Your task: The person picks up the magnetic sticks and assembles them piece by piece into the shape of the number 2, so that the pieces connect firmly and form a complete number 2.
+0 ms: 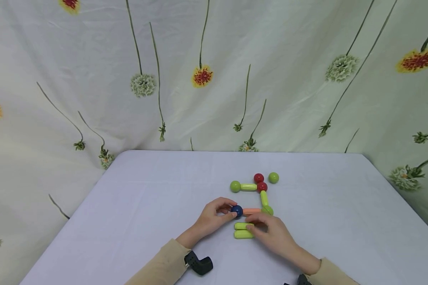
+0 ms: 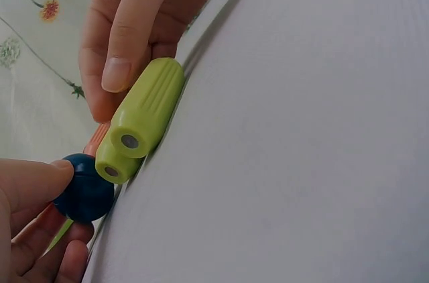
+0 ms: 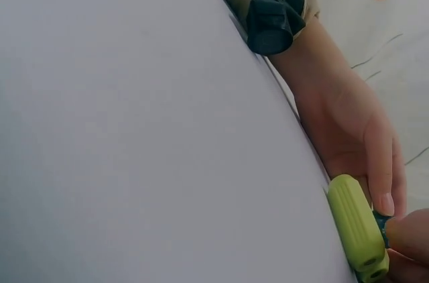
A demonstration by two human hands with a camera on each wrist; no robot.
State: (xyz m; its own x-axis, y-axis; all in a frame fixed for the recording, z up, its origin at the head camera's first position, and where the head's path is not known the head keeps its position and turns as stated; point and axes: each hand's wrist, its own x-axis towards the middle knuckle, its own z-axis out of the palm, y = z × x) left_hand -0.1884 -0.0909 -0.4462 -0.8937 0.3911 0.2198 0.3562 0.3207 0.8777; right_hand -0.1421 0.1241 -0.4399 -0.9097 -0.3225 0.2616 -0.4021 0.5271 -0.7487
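My left hand (image 1: 214, 215) pinches a dark blue ball (image 1: 237, 211) between thumb and fingers. An orange rod (image 1: 250, 211) touches the ball's right side and runs to a green ball (image 1: 267, 209). From there a yellow-green rod (image 1: 264, 198) leads up to a red ball (image 1: 262, 187), and another rod (image 1: 249, 187) goes left to a green ball (image 1: 235, 186). My right hand (image 1: 276, 237) is over the right ends of two side-by-side yellow-green rods (image 2: 149, 105), its fingertips near the orange rod. In the left wrist view, nothing shows between its thumb and forefinger.
A second red ball (image 1: 258, 178) sits against the structure's far end, with a separate green ball (image 1: 274, 177) to its right. All lie on a white-covered table (image 1: 146, 198). Behind it hangs a flower-print cloth (image 1: 289, 79). A black wrist device (image 1: 199, 264) is on the left forearm.
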